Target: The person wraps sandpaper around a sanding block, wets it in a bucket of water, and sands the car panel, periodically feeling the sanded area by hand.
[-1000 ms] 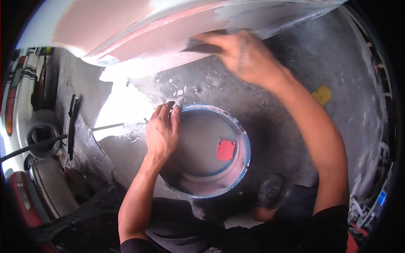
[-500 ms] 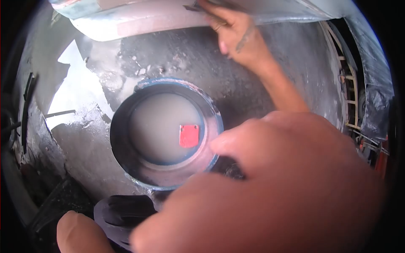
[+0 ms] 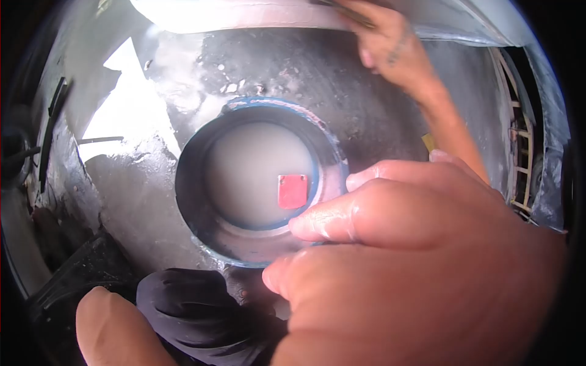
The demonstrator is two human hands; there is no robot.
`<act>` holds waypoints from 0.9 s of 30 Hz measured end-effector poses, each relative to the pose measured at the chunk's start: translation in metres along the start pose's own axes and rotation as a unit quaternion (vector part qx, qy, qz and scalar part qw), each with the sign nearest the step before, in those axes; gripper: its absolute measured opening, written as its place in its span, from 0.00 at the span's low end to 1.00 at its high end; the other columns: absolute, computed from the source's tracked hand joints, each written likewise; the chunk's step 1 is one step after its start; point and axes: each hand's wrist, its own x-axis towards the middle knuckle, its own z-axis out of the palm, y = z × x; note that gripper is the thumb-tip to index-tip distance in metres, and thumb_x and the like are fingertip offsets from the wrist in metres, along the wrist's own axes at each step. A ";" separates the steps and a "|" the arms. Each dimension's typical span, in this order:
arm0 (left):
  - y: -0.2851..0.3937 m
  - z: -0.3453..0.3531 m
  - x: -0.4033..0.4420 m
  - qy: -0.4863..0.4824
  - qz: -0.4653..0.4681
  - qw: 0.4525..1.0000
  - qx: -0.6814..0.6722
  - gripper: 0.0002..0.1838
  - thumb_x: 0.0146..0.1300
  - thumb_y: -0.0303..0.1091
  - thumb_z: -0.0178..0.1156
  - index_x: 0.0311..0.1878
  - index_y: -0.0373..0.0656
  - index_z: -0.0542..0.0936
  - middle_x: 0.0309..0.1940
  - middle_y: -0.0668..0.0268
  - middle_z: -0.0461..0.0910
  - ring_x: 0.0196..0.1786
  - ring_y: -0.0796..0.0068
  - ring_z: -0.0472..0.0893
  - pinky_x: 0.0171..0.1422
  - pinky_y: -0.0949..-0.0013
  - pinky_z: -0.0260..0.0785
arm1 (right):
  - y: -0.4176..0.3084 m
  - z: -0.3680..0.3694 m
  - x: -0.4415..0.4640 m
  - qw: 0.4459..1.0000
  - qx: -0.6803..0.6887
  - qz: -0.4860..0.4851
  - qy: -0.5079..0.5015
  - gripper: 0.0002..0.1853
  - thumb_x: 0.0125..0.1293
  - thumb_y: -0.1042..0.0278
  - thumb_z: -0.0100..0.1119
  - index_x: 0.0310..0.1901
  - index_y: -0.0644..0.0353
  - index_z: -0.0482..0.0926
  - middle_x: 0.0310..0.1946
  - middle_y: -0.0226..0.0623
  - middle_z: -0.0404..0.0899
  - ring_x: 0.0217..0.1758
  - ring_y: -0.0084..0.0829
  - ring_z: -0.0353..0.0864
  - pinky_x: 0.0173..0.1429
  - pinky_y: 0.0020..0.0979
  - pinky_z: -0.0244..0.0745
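Floor: grey and wet-looking, spread below my right hand (image 3: 394, 52), with a white patch of light (image 3: 131, 116) well off to its left.
Panel: a pale, curved panel (image 3: 232, 13) stands at the far side of my right hand and runs away to both sides of it.
Right grip: clenched on a dark flat pad (image 3: 353, 12); I cannot tell whether the pad touches the panel.
Pad: slants out from between thumb and fingers, its far end cut off from sight.
Left grip: my left hand (image 3: 421, 244) looms close, blurred toward the wrist, the fingers pointing left and wet-looking at the front; I cannot tell whether they grasp anything.
Basin: a round basin (image 3: 194, 174) stands on the floor, nearer me than my right hand and to its left; my left fingers overlap its right rim in view, contact unclear.
Water: cloudy grey liquid (image 3: 244, 171) inside the basin, left of my left fingertips.
Red piece: a red rectangular piece (image 3: 293, 193) with two dark corner spots, in the basin just past my left fingertips.
Yellow piece: a scrap of yellow (image 3: 428, 142) beside my right forearm, partly covered.
Knee: dark trousers (image 3: 183, 305) to the left of my left hand.
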 end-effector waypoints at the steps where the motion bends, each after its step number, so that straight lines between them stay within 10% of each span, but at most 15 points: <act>1: 0.000 0.000 -0.003 -0.005 0.002 1.000 0.001 0.33 0.60 0.29 0.80 0.69 0.32 0.84 0.40 0.56 0.88 0.33 0.61 0.89 0.34 0.59 0.85 | 0.001 0.007 -0.003 1.000 0.026 -0.002 0.003 0.24 0.84 0.72 0.60 0.78 0.64 0.82 0.43 0.44 0.95 0.28 0.22 0.86 0.38 0.30 0.83; 5: -0.001 -0.006 -0.019 0.003 -0.023 1.000 0.011 0.34 0.60 0.30 0.80 0.70 0.31 0.84 0.39 0.56 0.88 0.31 0.62 0.89 0.32 0.60 0.84 | 0.015 0.002 -0.015 0.995 0.099 -0.012 0.029 0.25 0.86 0.69 0.60 0.80 0.61 0.81 0.51 0.43 0.96 0.35 0.22 0.90 0.46 0.29 0.86; 7: -0.004 -0.015 -0.030 0.009 -0.049 0.998 0.043 0.34 0.60 0.30 0.80 0.70 0.31 0.84 0.39 0.57 0.88 0.30 0.63 0.88 0.31 0.60 0.84 | 0.049 0.033 0.015 0.950 -0.048 -0.268 0.151 0.22 0.81 0.68 0.62 0.73 0.54 0.86 0.64 0.50 0.91 0.60 0.53 0.93 0.66 0.44 0.88; 9: 0.003 -0.030 -0.020 -0.171 -0.068 0.972 0.147 0.37 0.59 0.37 0.81 0.70 0.32 0.83 0.39 0.56 0.87 0.31 0.66 0.89 0.30 0.60 0.81 | 0.030 0.011 0.002 0.980 -0.065 -0.163 0.097 0.28 0.79 0.68 0.68 0.79 0.43 0.84 0.57 0.36 0.96 0.22 0.21 0.73 0.35 0.28 0.78; 18: -0.174 0.120 -0.008 0.102 -0.075 0.992 0.019 0.36 0.74 0.44 0.74 0.78 0.34 0.77 0.50 0.52 0.85 0.57 0.45 0.83 0.62 0.46 0.79 | 0.050 0.002 0.013 0.968 -0.018 -0.229 0.105 0.29 0.79 0.77 0.63 0.79 0.48 0.84 0.56 0.38 0.96 0.23 0.21 0.74 0.38 0.32 0.81; 24: -0.208 0.144 -0.017 0.002 -0.189 0.979 -0.073 0.35 0.80 0.51 0.69 0.78 0.35 0.78 0.58 0.41 0.89 0.62 0.37 0.86 0.68 0.44 0.78 | 0.051 -0.017 -0.002 0.977 0.040 -0.202 0.049 0.28 0.77 0.79 0.62 0.78 0.58 0.82 0.46 0.44 0.96 0.27 0.24 0.77 0.54 0.30 0.85; 27: -0.204 0.143 -0.014 -0.002 -0.191 0.973 -0.129 0.35 0.83 0.54 0.66 0.78 0.33 0.78 0.61 0.37 0.89 0.65 0.34 0.88 0.71 0.44 0.78 | 0.025 0.003 0.008 0.974 -0.038 -0.208 0.080 0.25 0.81 0.74 0.65 0.77 0.58 0.83 0.58 0.44 0.95 0.35 0.30 0.85 0.58 0.33 0.87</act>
